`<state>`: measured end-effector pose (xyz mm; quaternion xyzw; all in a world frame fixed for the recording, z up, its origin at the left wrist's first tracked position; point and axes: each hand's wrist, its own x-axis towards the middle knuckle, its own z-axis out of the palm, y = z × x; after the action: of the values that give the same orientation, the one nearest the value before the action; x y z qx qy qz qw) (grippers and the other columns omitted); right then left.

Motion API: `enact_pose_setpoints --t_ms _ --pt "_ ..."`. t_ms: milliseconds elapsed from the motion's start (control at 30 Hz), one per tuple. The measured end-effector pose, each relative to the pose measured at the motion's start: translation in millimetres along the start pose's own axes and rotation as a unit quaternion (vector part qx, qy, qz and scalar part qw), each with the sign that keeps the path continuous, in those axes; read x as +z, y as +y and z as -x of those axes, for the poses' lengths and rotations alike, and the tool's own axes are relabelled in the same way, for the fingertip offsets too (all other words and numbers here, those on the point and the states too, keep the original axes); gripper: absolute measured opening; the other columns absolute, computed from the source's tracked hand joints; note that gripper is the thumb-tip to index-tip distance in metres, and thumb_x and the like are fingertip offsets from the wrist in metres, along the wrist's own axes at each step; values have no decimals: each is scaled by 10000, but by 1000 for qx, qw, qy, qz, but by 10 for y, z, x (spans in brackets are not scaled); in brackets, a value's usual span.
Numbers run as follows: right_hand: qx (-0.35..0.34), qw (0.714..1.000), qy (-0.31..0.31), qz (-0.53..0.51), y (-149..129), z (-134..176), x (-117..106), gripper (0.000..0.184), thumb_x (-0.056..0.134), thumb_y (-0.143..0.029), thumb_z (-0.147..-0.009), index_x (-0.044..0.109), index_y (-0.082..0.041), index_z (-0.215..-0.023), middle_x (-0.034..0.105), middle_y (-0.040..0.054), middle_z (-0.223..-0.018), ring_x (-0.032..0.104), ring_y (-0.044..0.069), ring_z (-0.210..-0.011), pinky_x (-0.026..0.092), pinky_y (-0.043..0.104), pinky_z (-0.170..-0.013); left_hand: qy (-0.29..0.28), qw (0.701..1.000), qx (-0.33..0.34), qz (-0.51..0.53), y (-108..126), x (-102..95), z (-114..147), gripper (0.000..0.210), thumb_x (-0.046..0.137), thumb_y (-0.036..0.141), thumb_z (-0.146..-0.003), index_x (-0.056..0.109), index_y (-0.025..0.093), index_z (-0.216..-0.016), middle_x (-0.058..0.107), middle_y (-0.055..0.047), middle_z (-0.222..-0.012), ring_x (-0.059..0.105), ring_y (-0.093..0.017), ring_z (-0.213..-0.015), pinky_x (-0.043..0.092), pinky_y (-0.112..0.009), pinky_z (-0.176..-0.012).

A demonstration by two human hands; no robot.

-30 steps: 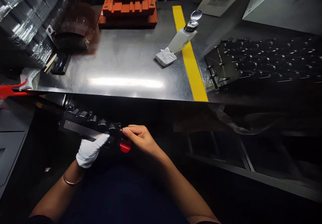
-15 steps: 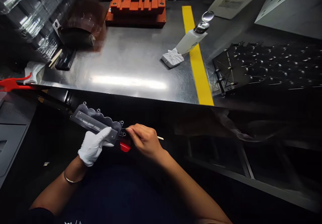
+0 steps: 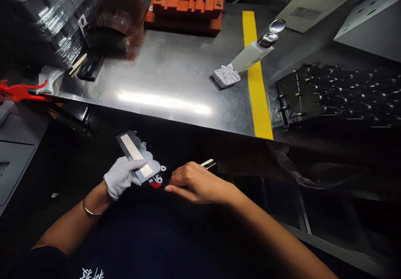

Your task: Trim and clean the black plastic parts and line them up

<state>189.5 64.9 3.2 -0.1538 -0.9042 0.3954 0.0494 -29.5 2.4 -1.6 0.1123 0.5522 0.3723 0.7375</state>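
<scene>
My left hand (image 3: pixel 120 176), in a white glove, grips a grey plastic housing (image 3: pixel 152 162) with a scalloped edge and small ring-shaped lugs. The thumb lies across its flat face, where a long pale strip (image 3: pixel 131 145) catches the light. A red piece (image 3: pixel 156 184) shows at the housing's lower end; whether it is attached is unclear. Bare and curled, my right hand (image 3: pixel 194 183) is just right of the housing, apart from it. Out of its back sticks the pale and dark end of a slim tool (image 3: pixel 208 163); the tool's front end is hidden.
A steel table (image 3: pixel 156 70) lies ahead, with an orange fixture (image 3: pixel 188 5), a white bottle (image 3: pixel 252 55), a folded white cloth (image 3: pixel 226 76) and a dark phone-like object (image 3: pixel 90 67) on it. Yellow tape (image 3: pixel 258 91) crosses it. At left is a red-handled tool (image 3: pixel 21 91).
The housing has turned steeper and shifted right, its face now brighter. My right hand has drawn back rightward from its edge, the tool still in it. The camera view has shifted slightly.
</scene>
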Motion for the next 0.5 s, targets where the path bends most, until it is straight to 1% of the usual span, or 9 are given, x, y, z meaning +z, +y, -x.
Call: enact_pose_setpoints --t_ms 33,133,167,200,333,500 --pt "-4 1000 12 -1 -4 6 -15 368 457 -322 -966 618 -159 -679 586 13 -585 516 94 -526 352 219 -530 0 1000 0 1 14 -13 -11 301 719 255 -731 685 67 -963 710 -111 -781 632 -140 -572 427 -175 -403" --pt "2 993 114 25 11 -14 1 340 432 -294 -975 628 -146 -741 593 26 -624 512 97 -547 356 219 -541 -13 1000 18 -18 58 -39 -14 297 701 264 -750 683 71 -975 698 -103 -757 593 -113 -525 381 -158 -366" --pt "5 989 140 39 21 -29 15 335 432 -291 -973 628 -142 -747 589 28 -627 508 98 -548 354 220 -539 -20 999 19 -25 67 -39 -7 300 700 268 -752 682 73 -978 688 -93 -734 579 -106 -511 373 -157 -363" --pt "7 987 154 52 32 -44 28 335 437 -292 -970 624 -141 -738 581 27 -619 501 98 -542 349 221 -532 -26 999 19 -31 72 -36 1 306 698 272 -753 679 75 -987 678 -82 -718 570 -103 -507 371 -156 -365" --pt "13 986 147 73 59 -82 53 362 455 -297 -960 601 -144 -666 556 18 -585 480 93 -517 325 225 -512 -25 999 17 -34 60 -1 23 330 697 271 -753 665 83 -1023 655 -58 -700 569 -107 -517 386 -165 -381" --pt "12 989 133 66 77 -67 45 400 437 -321 -968 608 -142 -654 566 24 -583 484 93 -516 313 232 -517 -24 999 4 -25 34 16 0 301 690 243 -762 671 75 -1011 655 -52 -674 556 -95 -484 368 -152 -358"
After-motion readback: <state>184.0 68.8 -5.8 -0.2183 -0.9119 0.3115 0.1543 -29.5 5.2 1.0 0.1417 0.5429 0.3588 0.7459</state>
